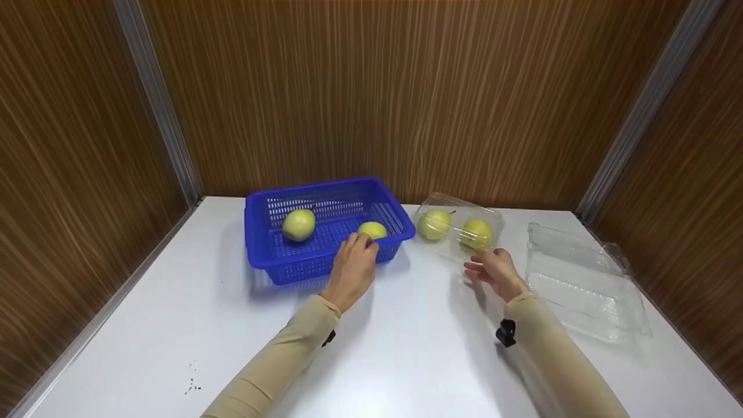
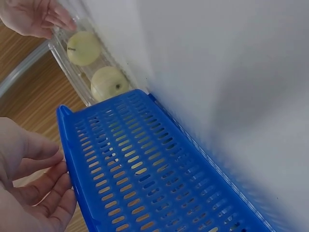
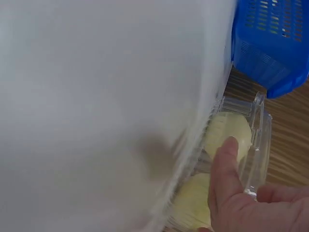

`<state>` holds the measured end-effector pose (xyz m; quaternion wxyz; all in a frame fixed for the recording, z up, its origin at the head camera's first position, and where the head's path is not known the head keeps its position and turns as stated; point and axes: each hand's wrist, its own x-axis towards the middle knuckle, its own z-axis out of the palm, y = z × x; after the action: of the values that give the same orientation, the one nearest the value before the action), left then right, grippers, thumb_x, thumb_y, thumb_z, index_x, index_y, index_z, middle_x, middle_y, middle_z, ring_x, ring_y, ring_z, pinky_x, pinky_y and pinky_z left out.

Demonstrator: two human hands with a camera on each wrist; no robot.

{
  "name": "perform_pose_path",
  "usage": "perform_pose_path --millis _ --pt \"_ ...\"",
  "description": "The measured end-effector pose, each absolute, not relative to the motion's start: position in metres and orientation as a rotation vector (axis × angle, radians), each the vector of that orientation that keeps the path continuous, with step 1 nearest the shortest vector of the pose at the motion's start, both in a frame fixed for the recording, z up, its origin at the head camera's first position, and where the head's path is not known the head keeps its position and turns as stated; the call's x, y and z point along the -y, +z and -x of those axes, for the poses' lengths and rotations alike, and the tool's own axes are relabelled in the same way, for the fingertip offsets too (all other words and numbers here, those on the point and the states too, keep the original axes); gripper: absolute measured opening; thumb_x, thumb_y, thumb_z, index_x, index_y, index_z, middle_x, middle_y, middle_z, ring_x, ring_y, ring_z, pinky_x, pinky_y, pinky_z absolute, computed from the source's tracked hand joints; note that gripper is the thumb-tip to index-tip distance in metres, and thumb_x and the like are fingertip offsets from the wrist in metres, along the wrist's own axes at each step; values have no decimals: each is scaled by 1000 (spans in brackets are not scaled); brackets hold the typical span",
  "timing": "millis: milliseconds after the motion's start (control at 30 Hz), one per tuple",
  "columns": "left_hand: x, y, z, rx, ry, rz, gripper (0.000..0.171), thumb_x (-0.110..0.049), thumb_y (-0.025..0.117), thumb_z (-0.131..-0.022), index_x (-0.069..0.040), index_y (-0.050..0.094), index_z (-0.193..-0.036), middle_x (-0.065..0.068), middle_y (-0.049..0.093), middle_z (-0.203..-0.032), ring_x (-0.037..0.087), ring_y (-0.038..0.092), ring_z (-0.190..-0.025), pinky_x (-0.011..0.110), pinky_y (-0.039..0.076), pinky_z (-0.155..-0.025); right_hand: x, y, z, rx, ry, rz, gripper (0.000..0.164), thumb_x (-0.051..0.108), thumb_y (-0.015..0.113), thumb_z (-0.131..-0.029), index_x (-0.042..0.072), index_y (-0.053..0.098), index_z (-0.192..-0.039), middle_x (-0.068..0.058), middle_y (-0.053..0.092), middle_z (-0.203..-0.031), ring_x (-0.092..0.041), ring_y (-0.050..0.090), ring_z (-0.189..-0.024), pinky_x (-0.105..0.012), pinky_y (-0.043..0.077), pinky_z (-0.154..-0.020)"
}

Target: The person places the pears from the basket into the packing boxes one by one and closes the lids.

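Note:
My left hand (image 1: 355, 264) is at the front right rim of a blue plastic basket (image 1: 302, 271). Its loosely curved fingers (image 2: 50, 191) come right up to the rim in the left wrist view. Just beyond them, a yellow-green pear (image 1: 372, 230) lies in the basket, partly hidden by the hand; another pear (image 1: 299, 225) sits toward the left inside. With fingers spread, my right hand (image 1: 493, 271) is at the front of a clear plastic box (image 1: 464, 204). Inside that box are two pears, the left one (image 1: 434, 224) and the right one (image 1: 476, 234).
A second clear plastic container (image 1: 586, 284) lies on the right of the white table (image 1: 406, 348). Wood-patterned panels (image 1: 371, 98) enclose the back and both sides. Small dark specks (image 1: 193, 383) mark the tabletop at the front left.

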<state>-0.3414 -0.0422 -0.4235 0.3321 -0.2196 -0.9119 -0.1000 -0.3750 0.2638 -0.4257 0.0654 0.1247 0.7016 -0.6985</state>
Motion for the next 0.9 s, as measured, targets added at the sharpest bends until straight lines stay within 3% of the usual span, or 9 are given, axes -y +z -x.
perform_pose_path --millis 167,333,533,733,900 --pt "43 -421 342 2420 -277 569 19 -2 62 -90 -2 73 -106 10 66 -108 25 57 -99 36 49 -86 -267 -417 364 -2361 -1820 -299 70 25 44 -102 -12 7 -148 -34 21 -152 -45 41 -135 -42 45 -106" --pt "43 -422 342 2385 -304 582 19 -2 62 -90 -2 74 -105 10 66 -106 25 57 -97 36 49 -84 -274 -401 353 -2551 -1527 -213 76 31 48 -101 -16 11 -148 -36 27 -150 -47 40 -134 -45 45 -106" --pt "41 -423 342 2360 -334 585 19 -1 63 -89 -4 73 -105 9 66 -105 25 58 -97 36 48 -80 -289 -385 344 -2781 -1242 -92 66 30 50 -100 -16 30 -143 -37 40 -142 -45 48 -128 -49 46 -103" --pt "38 -424 342 2357 -317 580 18 -3 64 -88 -6 74 -102 8 66 -105 25 58 -97 36 47 -77 -317 -380 337 -2948 -944 54 42 22 54 -97 -14 59 -119 -31 63 -117 -39 62 -106 -48 52 -88" --pt "34 -427 340 2340 -326 618 15 -4 65 -87 -6 74 -98 7 66 -101 24 59 -96 35 48 -76 -346 -380 331 -3053 -769 159 33 14 56 -93 -15 64 -107 -28 68 -101 -38 65 -92 -50 53 -80"
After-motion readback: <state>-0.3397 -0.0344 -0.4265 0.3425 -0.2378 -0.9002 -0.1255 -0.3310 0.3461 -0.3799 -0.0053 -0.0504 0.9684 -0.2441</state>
